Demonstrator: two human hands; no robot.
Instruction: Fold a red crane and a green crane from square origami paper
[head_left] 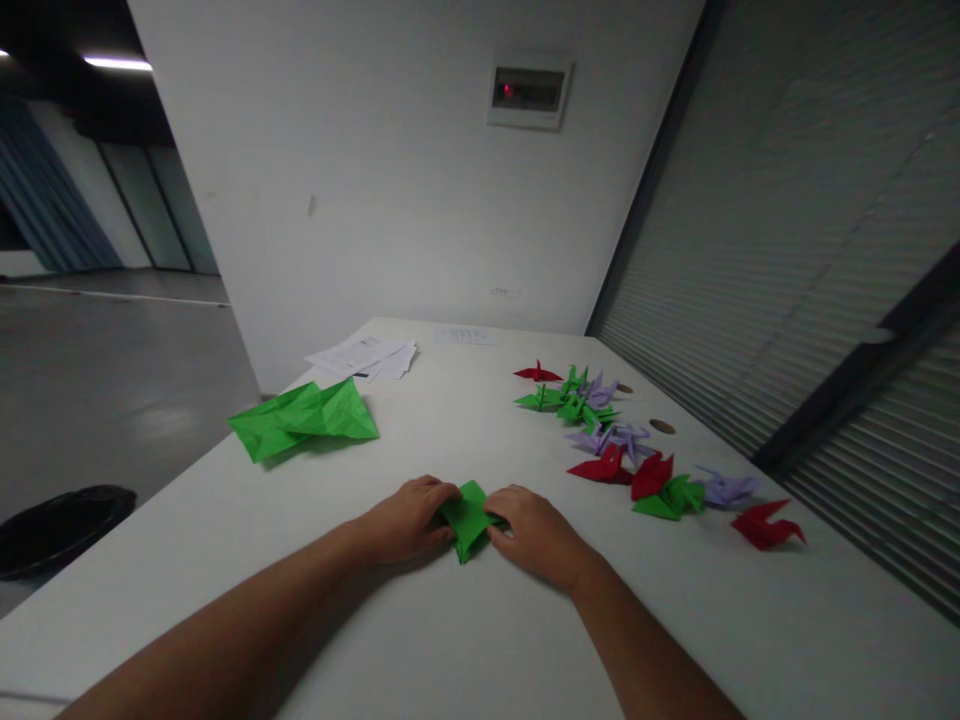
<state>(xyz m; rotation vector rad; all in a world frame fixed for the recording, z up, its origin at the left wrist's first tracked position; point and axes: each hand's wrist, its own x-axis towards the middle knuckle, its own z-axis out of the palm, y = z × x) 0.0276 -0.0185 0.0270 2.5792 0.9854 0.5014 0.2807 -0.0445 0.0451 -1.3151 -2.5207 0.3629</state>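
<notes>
While between both hands (411, 520) (538, 535), green paper (469, 515)

Side corners of folded green paper (466, 515) were hidden under left hand (409, 520) and right hand (536, 530); left forearm (255, 615) and right forearm (645, 630) ran off bottom edge, near side of counter (420, 640) likewise
Paper cranes (576, 409) in far cluster overlapped, parts hidden, exact count unclear
Print on loose sheets (367, 352) was too small to read, as was scribble (506, 292) on wall (375, 200)
Switches inside wall box (529, 90) were dim, blurred
Left edge cropped black bin (64, 528) and curtain (45, 190); right edge cropped blinds (817, 270)
</notes>
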